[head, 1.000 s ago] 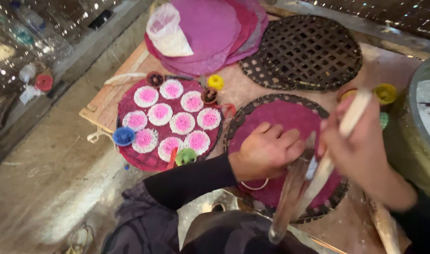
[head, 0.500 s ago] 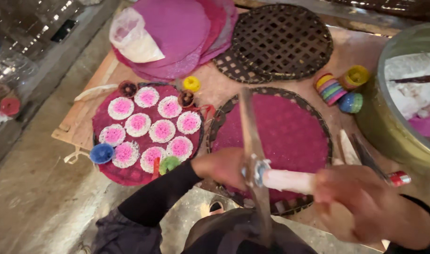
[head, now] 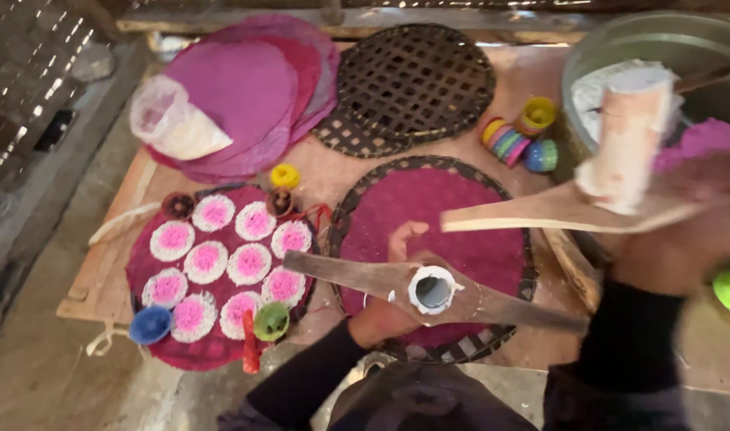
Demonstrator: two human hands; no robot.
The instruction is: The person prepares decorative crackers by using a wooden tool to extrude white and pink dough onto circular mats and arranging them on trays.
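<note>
On the left, a purple mat holds white and pink round cakes. In the middle, the left hand is closed around a white tube on a wooden blade, over a purple tray. On the right, the right hand is blurry; I cannot tell its fingers, though a second tube rises above it.

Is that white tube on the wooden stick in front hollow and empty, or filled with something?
Empty, as far as shows. The white tube on the wooden stick faces the camera end-on, and its round opening looks dark and hollow, with nothing inside.
</note>
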